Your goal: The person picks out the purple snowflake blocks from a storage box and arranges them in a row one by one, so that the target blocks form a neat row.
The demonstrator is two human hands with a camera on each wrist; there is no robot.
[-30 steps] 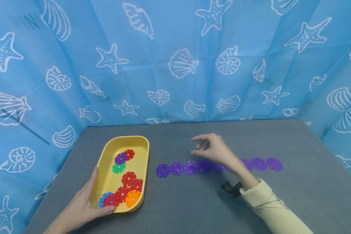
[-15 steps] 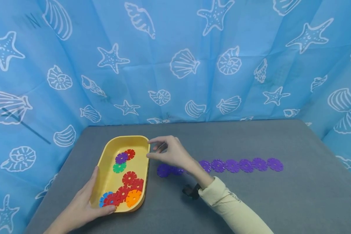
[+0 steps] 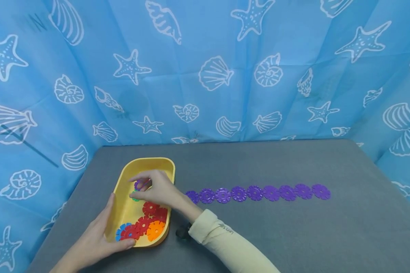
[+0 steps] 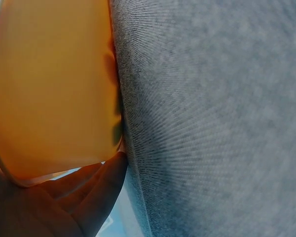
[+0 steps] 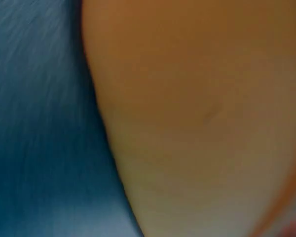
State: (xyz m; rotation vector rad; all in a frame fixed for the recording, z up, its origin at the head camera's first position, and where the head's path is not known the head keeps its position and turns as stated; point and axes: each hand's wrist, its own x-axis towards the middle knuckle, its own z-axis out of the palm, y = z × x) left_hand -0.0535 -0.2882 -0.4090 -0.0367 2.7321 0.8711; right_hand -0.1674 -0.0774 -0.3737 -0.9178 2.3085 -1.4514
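In the head view, my left hand (image 3: 95,238) grips the near left corner of a yellow plastic tray (image 3: 147,163), thumb over the front rim. The left wrist view shows the tray's wall (image 4: 54,89) up close, with fingers (image 4: 101,192) against its end. My right hand (image 3: 158,190) reaches over the tray, thumb and index finger spread apart. Between and beyond them show parts of a purple snowflake disc (image 3: 137,185) and a green snowflake disc (image 3: 134,198). Blurred tray wall (image 5: 197,118) fills most of the right wrist view.
Red discs (image 3: 144,225), an orange disc (image 3: 155,230) and a blue disc (image 3: 120,229) lie in the tray's near end. A row of several purple discs (image 3: 254,193) stretches right across the grey table (image 3: 276,235). A blue shell-print curtain (image 3: 205,106) stands behind.
My right hand has moved left from above the purple row, past the tray's right rim, to over the discs inside. My left hand and the tray have stayed in place.
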